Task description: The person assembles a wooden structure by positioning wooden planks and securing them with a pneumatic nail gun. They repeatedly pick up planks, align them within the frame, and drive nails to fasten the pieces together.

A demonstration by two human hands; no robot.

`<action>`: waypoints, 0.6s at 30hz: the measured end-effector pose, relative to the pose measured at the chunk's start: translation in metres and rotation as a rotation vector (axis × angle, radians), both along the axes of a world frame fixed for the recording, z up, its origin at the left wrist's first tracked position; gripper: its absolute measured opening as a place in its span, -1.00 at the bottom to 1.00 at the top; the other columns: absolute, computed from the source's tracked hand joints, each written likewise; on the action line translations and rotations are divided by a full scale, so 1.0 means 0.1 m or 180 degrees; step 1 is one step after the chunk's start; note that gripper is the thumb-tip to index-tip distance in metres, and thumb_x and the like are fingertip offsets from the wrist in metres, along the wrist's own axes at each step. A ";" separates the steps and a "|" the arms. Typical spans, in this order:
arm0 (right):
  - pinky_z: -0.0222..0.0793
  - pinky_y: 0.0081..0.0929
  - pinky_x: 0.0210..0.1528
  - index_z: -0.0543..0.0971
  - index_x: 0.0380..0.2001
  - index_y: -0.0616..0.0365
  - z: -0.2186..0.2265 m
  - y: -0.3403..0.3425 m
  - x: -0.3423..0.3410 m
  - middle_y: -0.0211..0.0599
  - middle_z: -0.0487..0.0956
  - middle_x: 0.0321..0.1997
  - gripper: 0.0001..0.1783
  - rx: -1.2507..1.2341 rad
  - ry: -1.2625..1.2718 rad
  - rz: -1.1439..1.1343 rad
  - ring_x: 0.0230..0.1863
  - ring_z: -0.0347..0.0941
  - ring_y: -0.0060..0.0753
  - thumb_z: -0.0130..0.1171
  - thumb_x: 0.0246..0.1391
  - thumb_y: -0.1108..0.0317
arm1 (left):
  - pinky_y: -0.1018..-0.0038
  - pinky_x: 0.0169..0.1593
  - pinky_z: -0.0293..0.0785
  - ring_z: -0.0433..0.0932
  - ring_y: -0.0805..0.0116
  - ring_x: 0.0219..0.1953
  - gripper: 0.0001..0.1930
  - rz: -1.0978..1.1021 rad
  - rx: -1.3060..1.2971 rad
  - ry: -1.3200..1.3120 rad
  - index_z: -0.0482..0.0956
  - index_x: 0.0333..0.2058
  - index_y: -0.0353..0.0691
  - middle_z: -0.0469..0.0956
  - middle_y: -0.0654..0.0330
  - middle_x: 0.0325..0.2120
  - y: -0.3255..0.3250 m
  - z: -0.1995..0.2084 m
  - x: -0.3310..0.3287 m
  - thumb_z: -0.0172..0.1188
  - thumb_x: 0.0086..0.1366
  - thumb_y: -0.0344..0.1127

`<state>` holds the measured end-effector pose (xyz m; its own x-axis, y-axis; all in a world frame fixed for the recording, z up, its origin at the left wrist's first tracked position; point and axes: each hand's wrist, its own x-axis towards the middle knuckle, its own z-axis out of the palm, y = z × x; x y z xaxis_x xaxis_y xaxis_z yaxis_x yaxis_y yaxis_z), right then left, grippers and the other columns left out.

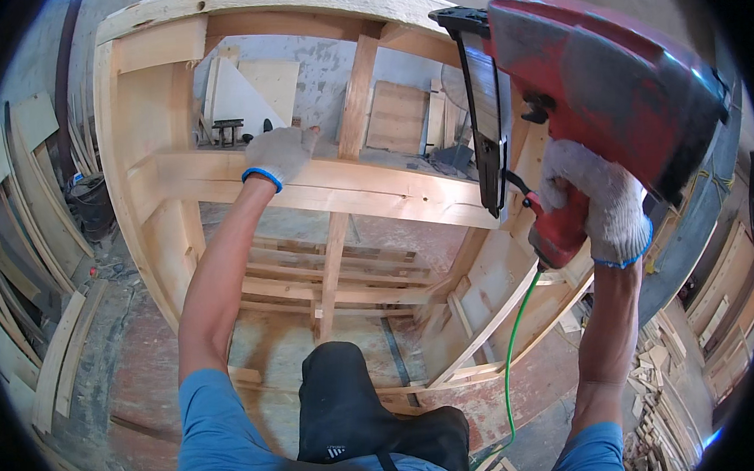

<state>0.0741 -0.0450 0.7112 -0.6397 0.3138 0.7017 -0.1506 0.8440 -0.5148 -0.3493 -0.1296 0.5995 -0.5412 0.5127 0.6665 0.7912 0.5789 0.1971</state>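
My right hand [601,198], in a white knit glove with a blue cuff, is closed round the handle of a red and black nail gun [599,79]. The nail gun is raised at the right, its long black magazine [482,128] on the left side and close to the wooden frame. A green air hose [519,335] hangs from its handle. My left hand [281,153], gloved alike, grips the top of a pale wooden crosspiece [357,184], its fingers partly hidden. That crosspiece runs across a large wooden frame [122,163] in front of me.
Long boards [42,185] lean against the left wall near a dark bucket [92,206]. Two planks [69,354] lie on the floor at left. Wood offcuts [658,391] are piled at the lower right. Panels [396,115] stand behind the frame.
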 end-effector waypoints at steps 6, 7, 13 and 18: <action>0.26 -0.50 -0.38 0.45 -0.55 0.18 0.25 -0.23 -0.17 -0.37 0.45 -0.57 -0.65 0.0041 -0.0010 -0.0297 -0.52 0.35 -0.49 0.04 0.28 0.21 | 0.02 -0.11 0.57 0.69 -0.13 -0.24 -0.34 0.0023 0.0047 -0.0046 0.73 -0.32 -0.20 0.70 -0.07 -0.32 -0.02 0.03 0.07 -0.26 0.48 0.17; 0.28 -0.50 -0.39 0.46 -0.55 0.17 0.27 -0.21 -0.20 -0.39 0.44 -0.59 -0.66 0.0251 0.0049 -0.0282 -0.55 0.35 -0.49 0.08 0.26 0.21 | 0.03 -0.12 0.57 0.69 -0.13 -0.25 -0.34 0.0018 0.0070 -0.0035 0.74 -0.33 -0.20 0.70 -0.09 -0.33 -0.02 0.02 0.10 -0.26 0.48 0.16; 0.32 -0.48 -0.41 0.53 -0.59 0.14 0.31 -0.34 -0.25 -0.39 0.46 -0.65 -0.62 0.0243 0.0085 -0.0515 -0.59 0.40 -0.46 0.21 0.21 0.12 | 0.02 -0.20 0.60 0.69 -0.14 -0.33 -0.34 0.0005 0.0136 0.0206 0.74 -0.41 -0.20 0.69 -0.15 -0.37 0.04 -0.04 0.01 -0.24 0.48 0.14; 0.37 -0.50 -0.39 0.57 -0.59 0.12 0.43 -0.34 -0.19 -0.40 0.50 -0.63 -0.59 0.0503 -0.0251 -0.0957 -0.59 0.43 -0.47 0.22 0.22 0.07 | 0.03 -0.23 0.60 0.69 -0.12 -0.33 -0.35 0.0016 0.0264 0.0371 0.72 -0.44 -0.19 0.69 -0.10 -0.39 0.08 -0.09 -0.02 -0.25 0.49 0.13</action>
<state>0.0556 -0.0792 0.7546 -0.5893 0.3880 0.7086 0.1519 0.9147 -0.3745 -0.3517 -0.1219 0.5901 -0.4600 0.4506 0.7651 0.8087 0.5684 0.1515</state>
